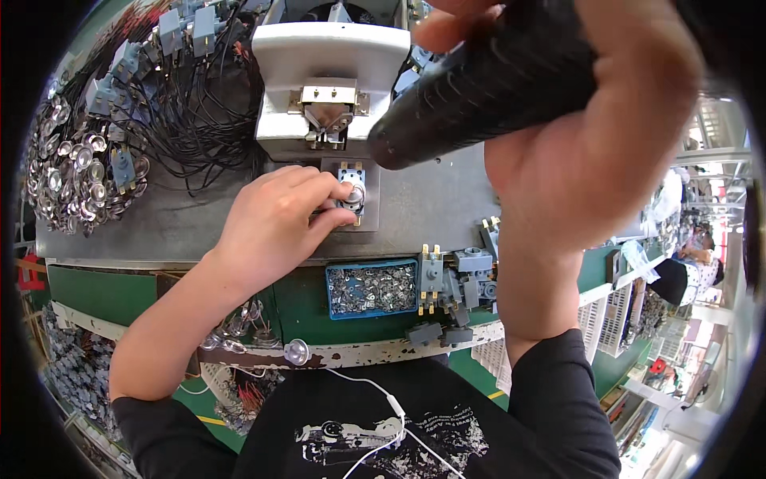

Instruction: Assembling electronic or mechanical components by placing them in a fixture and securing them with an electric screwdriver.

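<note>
My left hand (281, 209) pinches a small blue-grey part with brass tabs (351, 177) between thumb and fingertips. A round shiny metal piece (357, 194) shows on that part, which rests on a flat metal plate (369, 217) in front of a white machine (335, 49). Close to the camera, my right hand (550, 172) is wrapped round a thick black handle (471, 92) with a rounded end, slanting toward the machine. Where the handle's other end leads is hidden by the hand. Below the machine's white front sits a metal fixture (329, 112), just beyond the pinched part.
Shiny metal caps (80, 172) and blue-grey parts with black wires (183, 120) crowd the left of the bench. A blue tray of small metal pieces (371, 315) stands near the front edge, beside several loose blue-grey parts (455, 279). One cap (298, 351) lies on the edge.
</note>
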The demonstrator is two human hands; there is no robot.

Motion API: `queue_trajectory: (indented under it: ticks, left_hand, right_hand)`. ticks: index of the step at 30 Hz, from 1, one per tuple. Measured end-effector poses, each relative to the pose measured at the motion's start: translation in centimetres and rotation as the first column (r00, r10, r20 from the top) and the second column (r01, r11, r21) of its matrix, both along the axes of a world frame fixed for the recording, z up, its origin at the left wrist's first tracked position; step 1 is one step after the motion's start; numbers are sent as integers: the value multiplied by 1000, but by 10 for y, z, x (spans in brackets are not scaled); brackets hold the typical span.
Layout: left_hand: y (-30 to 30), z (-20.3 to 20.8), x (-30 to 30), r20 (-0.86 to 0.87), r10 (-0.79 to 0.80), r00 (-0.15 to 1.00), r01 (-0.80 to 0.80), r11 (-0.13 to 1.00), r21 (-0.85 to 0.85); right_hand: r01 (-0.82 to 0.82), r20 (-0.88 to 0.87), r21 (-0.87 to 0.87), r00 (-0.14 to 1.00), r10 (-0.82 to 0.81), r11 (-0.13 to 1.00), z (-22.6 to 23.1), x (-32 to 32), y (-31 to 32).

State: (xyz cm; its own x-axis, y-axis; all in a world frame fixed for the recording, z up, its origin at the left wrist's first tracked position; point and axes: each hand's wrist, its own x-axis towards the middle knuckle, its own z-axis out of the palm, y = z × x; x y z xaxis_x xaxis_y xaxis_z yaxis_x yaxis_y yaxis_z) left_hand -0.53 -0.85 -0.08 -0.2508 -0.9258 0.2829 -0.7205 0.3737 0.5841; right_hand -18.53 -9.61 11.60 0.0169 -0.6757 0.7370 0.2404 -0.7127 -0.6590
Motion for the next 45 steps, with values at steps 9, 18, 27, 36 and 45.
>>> queue_trajectory:
  ticks: [9,18,27,36,45]
  left_hand:
    - [0,-5,0,-45,-14,999,15,1000,19]
    - [2,-5,4,5,-40,999,40,999,16]
    - [4,-14,3,-38,-39,999,37,999,-39]
    - [3,-9,0,-51,-18,999,16,999,-46]
    - [3,-9,0,-42,-17,999,15,999,-52]
  right_hand:
    - [-239,114,61,966,231,969,4,61,-5]
    - [-346,78,250,938,337,904,8,84,-7]
    - [-310,-79,233,938,336,922,-11,54,-3]
    - [-192,-128,336,961,247,922,-18,37,-1]
    - [-137,-178,414,957,228,900,-17,30,-3]
